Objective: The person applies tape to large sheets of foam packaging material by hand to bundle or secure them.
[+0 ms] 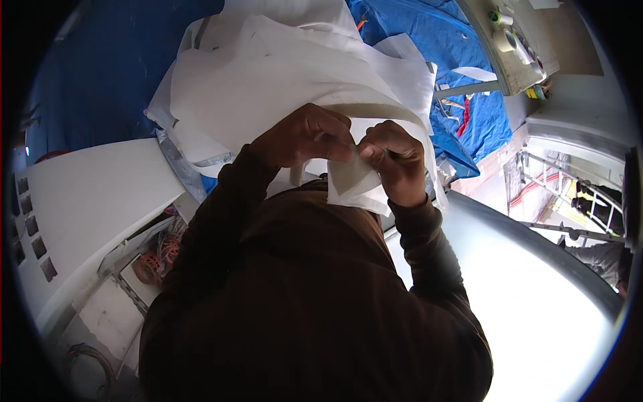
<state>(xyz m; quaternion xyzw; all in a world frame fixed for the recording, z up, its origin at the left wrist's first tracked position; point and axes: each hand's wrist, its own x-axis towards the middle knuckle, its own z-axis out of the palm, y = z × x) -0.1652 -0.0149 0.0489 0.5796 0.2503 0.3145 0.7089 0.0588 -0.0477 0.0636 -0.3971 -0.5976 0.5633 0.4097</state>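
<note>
White fabric point(268, 74) lies in a large, loose heap in front of my body, with one edge curving down toward my lap. My left hand point(309, 136) pinches the edge of a pale piece of cloth point(351, 179). Close beside it, my right hand point(396, 161) pinches the same cloth, its thumb and fingertips nearly touching those of my left hand. The cloth hangs below my fingertips. Anything small between the fingertips is too tiny to make out.
Blue sheeting point(100, 80) spreads behind the fabric. Thread spools point(504, 40) stand on a shelf at the upper right. A white panel point(94, 208) is at the left, near tangled cords point(157, 261). Another person's leg point(599, 258) shows at the far right.
</note>
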